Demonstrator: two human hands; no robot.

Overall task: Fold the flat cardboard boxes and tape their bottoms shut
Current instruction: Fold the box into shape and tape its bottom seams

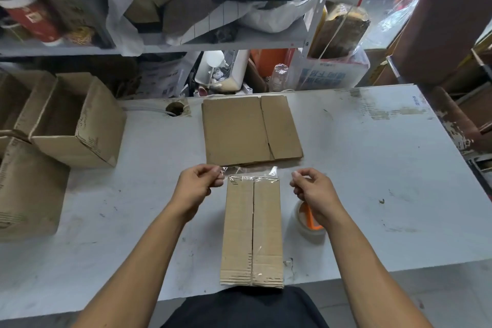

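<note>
A folded cardboard box (253,231) stands bottom-up before me, its two flaps meeting along a centre seam covered by clear tape. A strip of clear tape (250,171) stretches across the box's far edge. My left hand (199,184) pinches the strip's left end beside the box's far left corner. My right hand (311,189) hovers off the far right corner with fingers curled; the tape's right end lies short of it, and I cannot tell whether it holds anything. A stack of flat cardboard boxes (250,129) lies beyond on the table.
A tape roll with an orange dispenser (310,224) sits under my right wrist. Finished open boxes (77,120) stand at the left of the grey table (386,168). A cable hole (175,108) lies far left of the flat stack. Cluttered shelves rise behind.
</note>
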